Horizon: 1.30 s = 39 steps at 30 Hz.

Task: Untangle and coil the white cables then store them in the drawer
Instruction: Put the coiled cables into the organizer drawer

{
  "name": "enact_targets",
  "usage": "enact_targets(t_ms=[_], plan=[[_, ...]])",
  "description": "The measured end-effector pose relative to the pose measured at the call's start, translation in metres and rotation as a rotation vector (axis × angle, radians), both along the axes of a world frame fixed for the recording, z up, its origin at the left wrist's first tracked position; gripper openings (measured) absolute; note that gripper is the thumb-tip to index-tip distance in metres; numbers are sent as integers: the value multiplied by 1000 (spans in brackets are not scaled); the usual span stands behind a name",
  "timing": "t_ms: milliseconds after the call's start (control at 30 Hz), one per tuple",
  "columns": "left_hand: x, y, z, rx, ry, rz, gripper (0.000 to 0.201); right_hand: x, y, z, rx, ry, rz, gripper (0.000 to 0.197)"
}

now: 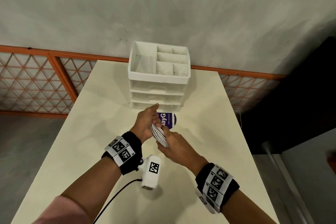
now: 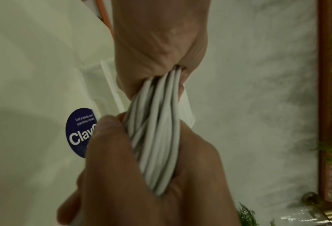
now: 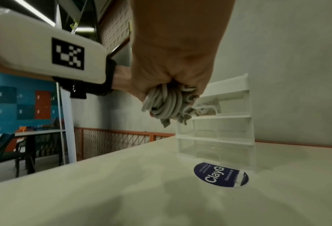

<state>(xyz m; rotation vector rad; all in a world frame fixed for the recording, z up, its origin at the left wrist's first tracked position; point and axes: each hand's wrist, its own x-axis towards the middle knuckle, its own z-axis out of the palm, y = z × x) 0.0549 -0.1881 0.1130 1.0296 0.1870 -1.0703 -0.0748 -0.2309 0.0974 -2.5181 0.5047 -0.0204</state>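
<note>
A coil of white cable [image 1: 160, 135] is held above the table between both hands. My left hand [image 1: 145, 123] grips its far end, fingers wrapped round the strands [image 2: 157, 137]. Gripping the near end is my right hand [image 1: 174, 148], with the loops bunched in its fist [image 3: 165, 104]. The white drawer unit [image 1: 158, 82] stands just beyond the hands at the back of the table. It has an open divided tray on top and three clear drawers [image 3: 215, 134]. The lowest drawer seems to stick out a little, though I cannot tell for sure.
A round blue sticker [image 1: 169, 120] lies on the cream table [image 1: 91, 132] in front of the unit, under the hands. An orange lattice railing [image 1: 36, 82] runs behind the table along a grey wall. Dark furniture stands at the right.
</note>
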Motion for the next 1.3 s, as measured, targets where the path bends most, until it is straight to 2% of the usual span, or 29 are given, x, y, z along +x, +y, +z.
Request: enact_targets(t_ms=[233,367,467,500,567,633,700,767,867,933,1167,1300], plan=[[14,-30,-22,101,45,-60,43,8,-24,-11,35,69,-22,39],[22,-45,-30,-13,95,-152,53,13,-49,-12,193,90,-66,36],[29,-52,-32,-110,90,-215,48,16,-67,-12,364,65,-95,21],[32,-54,-35,-104,74,-231,52,16,-74,-14,388,62,-111,19],[42,-59,-46,-51,46,-166,56,13,-83,-18,414,66,-141,17],[50,-60,-56,30,1,-42,41,7,-91,-23,425,72,-170,16],[58,-63,-62,18,4,53,26,3,-96,-27,435,75,-199,16],[61,-65,-64,-32,18,105,29,-2,-99,-30,451,67,-220,15],[64,-66,-65,-54,-5,99,59,-7,-100,-34,458,62,-235,16],[62,-65,-68,-37,-28,67,66,-10,-99,-37,457,66,-235,19],[42,-50,-81,63,-110,110,40,-16,-100,-27,437,32,-196,25],[29,-37,-88,49,-132,146,39,10,-108,2,371,-14,-101,24]])
